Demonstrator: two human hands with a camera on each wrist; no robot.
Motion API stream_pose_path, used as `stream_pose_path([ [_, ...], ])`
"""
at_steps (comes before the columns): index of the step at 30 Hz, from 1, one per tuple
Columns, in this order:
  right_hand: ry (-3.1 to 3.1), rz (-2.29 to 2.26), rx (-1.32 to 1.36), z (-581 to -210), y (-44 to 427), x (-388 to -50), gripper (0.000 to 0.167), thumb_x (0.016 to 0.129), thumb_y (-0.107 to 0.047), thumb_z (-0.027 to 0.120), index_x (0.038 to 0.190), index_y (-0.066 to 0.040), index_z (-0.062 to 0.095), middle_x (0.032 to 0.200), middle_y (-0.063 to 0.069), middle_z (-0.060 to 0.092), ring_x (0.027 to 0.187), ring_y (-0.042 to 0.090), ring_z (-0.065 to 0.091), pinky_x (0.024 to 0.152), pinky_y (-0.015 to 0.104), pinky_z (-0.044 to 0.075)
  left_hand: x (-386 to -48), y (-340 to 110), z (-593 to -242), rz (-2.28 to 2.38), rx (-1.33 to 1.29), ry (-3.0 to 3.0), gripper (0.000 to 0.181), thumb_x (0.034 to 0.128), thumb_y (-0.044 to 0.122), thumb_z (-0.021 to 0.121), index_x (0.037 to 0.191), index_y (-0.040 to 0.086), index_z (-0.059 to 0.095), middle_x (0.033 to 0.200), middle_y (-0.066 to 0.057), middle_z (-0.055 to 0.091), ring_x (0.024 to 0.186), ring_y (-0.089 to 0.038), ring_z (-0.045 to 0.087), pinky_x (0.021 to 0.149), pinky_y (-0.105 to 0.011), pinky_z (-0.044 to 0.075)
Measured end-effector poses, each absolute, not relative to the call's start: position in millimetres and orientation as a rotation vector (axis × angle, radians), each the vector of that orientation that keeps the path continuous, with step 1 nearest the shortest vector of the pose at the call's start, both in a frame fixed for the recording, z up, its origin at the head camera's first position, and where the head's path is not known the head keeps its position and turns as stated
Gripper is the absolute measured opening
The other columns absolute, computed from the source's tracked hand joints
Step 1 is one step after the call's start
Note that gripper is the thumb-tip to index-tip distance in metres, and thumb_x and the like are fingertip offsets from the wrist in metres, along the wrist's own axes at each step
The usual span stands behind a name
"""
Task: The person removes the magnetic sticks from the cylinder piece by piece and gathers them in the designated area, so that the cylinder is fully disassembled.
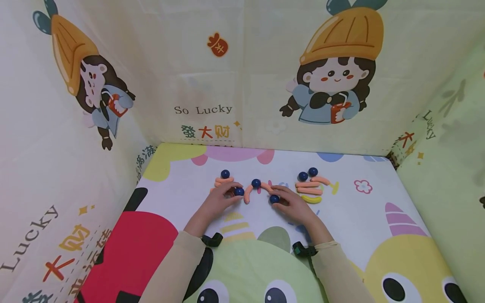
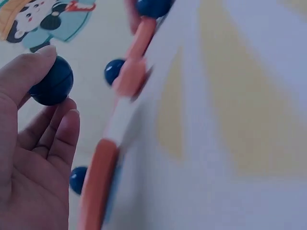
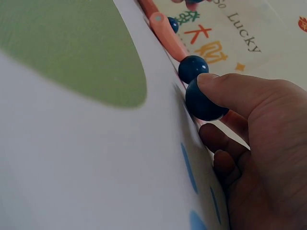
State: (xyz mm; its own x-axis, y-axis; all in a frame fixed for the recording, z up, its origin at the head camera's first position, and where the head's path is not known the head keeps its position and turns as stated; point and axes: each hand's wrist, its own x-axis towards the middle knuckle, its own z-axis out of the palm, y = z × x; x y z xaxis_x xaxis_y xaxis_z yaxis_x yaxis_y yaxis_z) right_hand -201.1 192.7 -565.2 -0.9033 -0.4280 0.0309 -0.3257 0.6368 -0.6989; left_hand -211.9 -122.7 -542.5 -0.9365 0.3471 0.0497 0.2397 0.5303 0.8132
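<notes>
My left hand point(image 1: 217, 201) pinches a dark blue ball point(image 1: 239, 191) between thumb and fingertips; in the left wrist view this ball point(image 2: 53, 81) looks smooth and shiny. Another dark blue ball point(image 1: 274, 199) is pinched by my right hand point(image 1: 294, 207), seen close in the right wrist view point(image 3: 205, 99). Whether it touches the table cannot be told. Between the hands lies a third blue ball point(image 1: 256, 183), with a curved pink magnetic-looking rod point(image 1: 248, 195) on its left and a second pink rod point(image 1: 266, 187) on its right, partly near the right fingertips.
Behind my left hand lie a blue ball point(image 1: 225, 174) and pink rods point(image 1: 224, 179), partly hidden. Right of my right hand are two blue balls point(image 1: 303, 176), several pink rods point(image 1: 310, 190) and a curved yellow rod point(image 1: 311, 199). Printed cloth walls point(image 1: 261, 92) enclose the patterned table point(image 1: 341, 219).
</notes>
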Motion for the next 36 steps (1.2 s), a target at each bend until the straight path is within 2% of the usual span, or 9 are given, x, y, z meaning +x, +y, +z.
stream_pose_path([
  [4, 2.716, -1.132, -0.642, -565.9, 193.0, -200.7, 0.043, 0.096, -0.034, 0.065, 0.138, -0.031, 0.058, 0.153, -0.004, 0.043, 0.142, 0.027, 0.041, 0.110, 0.054, 0.039, -226.5, -139.8, -532.2, 1.378, 0.414, 2.698, 0.040, 0.0904, 0.042, 0.071, 0.128, 0.032, 0.063, 0.123, 0.006, 0.061, 0.098, -0.015, 0.058, 0.091, -0.035, 0.052],
  [11, 2.710, -1.133, -0.610, -564.1, 193.8, -200.4, 0.046, 0.096, -0.033, 0.066, 0.140, -0.033, 0.056, 0.153, -0.005, 0.043, 0.142, 0.027, 0.041, 0.111, 0.054, 0.038, -253.1, -166.5, -523.4, 1.428, 0.084, 2.657, 0.052, 0.0923, 0.043, 0.068, 0.140, 0.030, 0.052, 0.124, -0.001, 0.058, 0.108, -0.025, 0.052, 0.090, -0.041, 0.048],
  [17, 2.708, -1.131, -0.621, -563.7, 194.1, -199.4, 0.044, 0.096, -0.033, 0.065, 0.139, -0.031, 0.057, 0.154, -0.004, 0.042, 0.143, 0.028, 0.041, 0.111, 0.054, 0.038, -269.0, -177.4, -534.0, 1.395, -0.118, 2.638, 0.052, 0.0937, 0.049, 0.063, 0.140, 0.031, 0.050, 0.133, -0.003, 0.056, 0.123, -0.025, 0.051, 0.103, -0.049, 0.045],
  [24, 2.705, -1.141, -0.643, -565.0, 193.7, -201.1, 0.042, 0.096, -0.034, 0.065, 0.138, -0.029, 0.059, 0.153, -0.009, 0.044, 0.143, 0.025, 0.040, 0.111, 0.052, 0.040, -282.2, -180.5, -550.6, 1.282, -0.131, 2.694, 0.050, 0.0952, 0.047, 0.061, 0.141, 0.027, 0.051, 0.146, -0.005, 0.052, 0.137, -0.027, 0.046, 0.111, -0.052, 0.039],
  [32, 2.711, -1.154, -0.649, -566.8, 193.3, -201.9, 0.042, 0.096, -0.033, 0.066, 0.137, -0.031, 0.058, 0.152, -0.008, 0.044, 0.142, 0.025, 0.041, 0.110, 0.052, 0.040, -285.7, -179.7, -556.3, 1.245, -0.079, 2.729, 0.048, 0.0956, 0.044, 0.063, 0.140, 0.027, 0.053, 0.146, -0.003, 0.052, 0.139, -0.026, 0.043, 0.112, -0.052, 0.038],
  [36, 2.727, -1.150, -0.661, -567.2, 193.2, -201.4, 0.040, 0.095, -0.029, 0.068, 0.134, -0.030, 0.061, 0.150, -0.008, 0.044, 0.132, 0.021, 0.050, 0.104, 0.048, 0.046, -284.5, -178.2, -555.0, 1.255, -0.067, 2.719, 0.048, 0.0960, 0.042, 0.063, 0.141, 0.027, 0.053, 0.147, -0.004, 0.051, 0.141, -0.026, 0.041, 0.113, -0.053, 0.037],
])
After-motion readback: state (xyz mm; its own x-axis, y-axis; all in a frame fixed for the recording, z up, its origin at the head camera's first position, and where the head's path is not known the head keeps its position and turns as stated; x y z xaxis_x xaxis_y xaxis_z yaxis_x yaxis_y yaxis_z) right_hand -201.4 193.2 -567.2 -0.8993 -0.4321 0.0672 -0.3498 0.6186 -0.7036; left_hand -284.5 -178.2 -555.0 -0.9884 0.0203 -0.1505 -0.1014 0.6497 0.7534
